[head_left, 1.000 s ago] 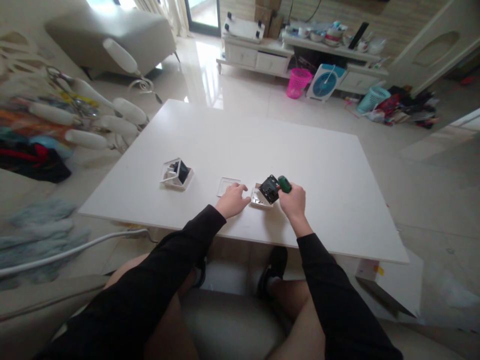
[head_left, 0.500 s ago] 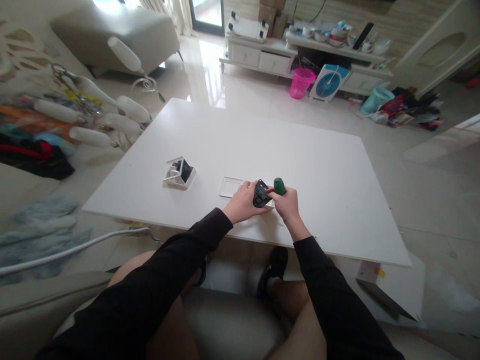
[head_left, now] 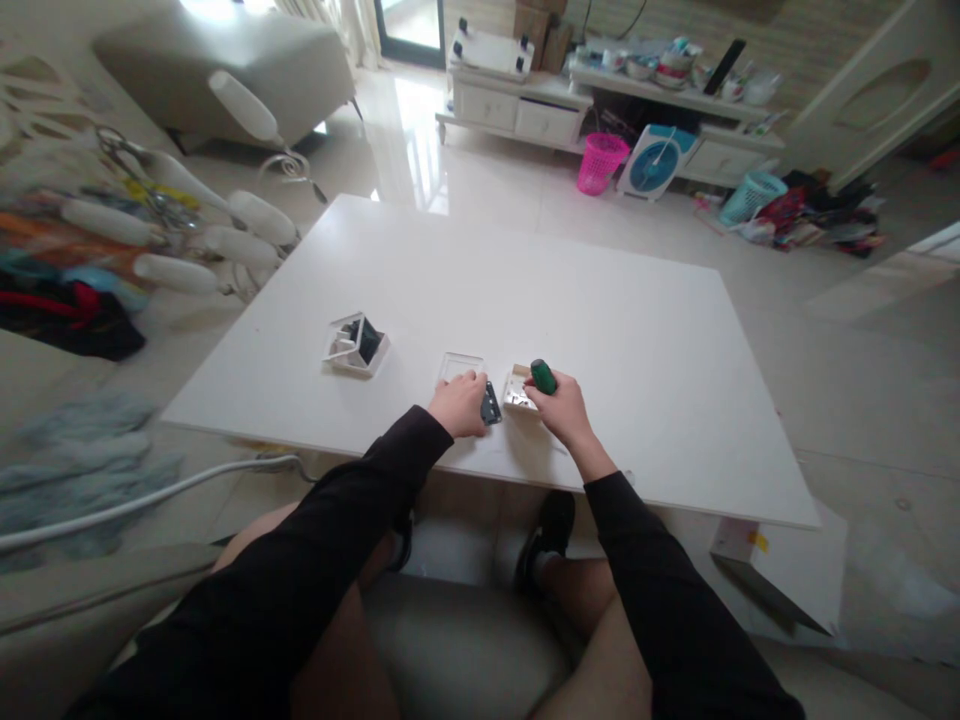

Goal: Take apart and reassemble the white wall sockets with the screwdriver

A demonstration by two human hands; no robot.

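My left hand grips a flat black plastic part with cutouts, low over the table near its front edge. In my right hand is a green-handled screwdriver, its handle poking up between thumb and fingers; its tip is hidden. The fingertips of that hand are at a small open white box with small shiny pieces inside. A clear-white square frame lies flat just beyond my left hand, partly covered by it.
Further left on the white table sits a white case with a black part inside and a tilted frame. A white lamp with several arms stands beyond the left edge. A pink basket and blue fan are across the floor.
My left hand has moved left and down with the black part, away from the right hand. The white box is now in view, and my right hand has shifted slightly left, still holding the screwdriver.
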